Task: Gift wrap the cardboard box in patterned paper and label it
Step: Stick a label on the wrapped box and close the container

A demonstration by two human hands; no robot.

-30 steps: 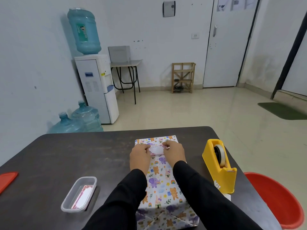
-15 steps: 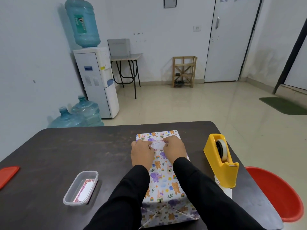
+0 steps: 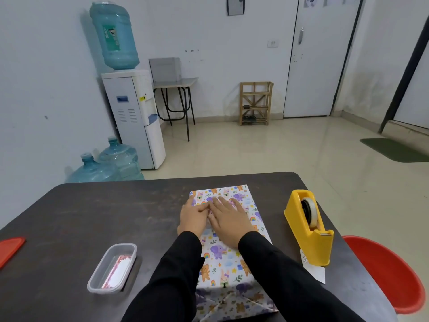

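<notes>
Head view: wrapped box (image 3: 220, 254) laid flat at centre of dark counter (image 3: 92, 217), long side running away from person, covered in animal-patterned paper. Right hand (image 3: 228, 219) spread flat on box top near far end, fingers straight, nothing gripped. Left hand (image 3: 193, 218) rested beside it, touching it, fingers relaxed against paper, released. Yellow tape dispenser (image 3: 310, 228) stood right of box, apart. Clear tray (image 3: 123, 245) with pink-edged card (image 3: 117, 271) placed left of box.
</notes>
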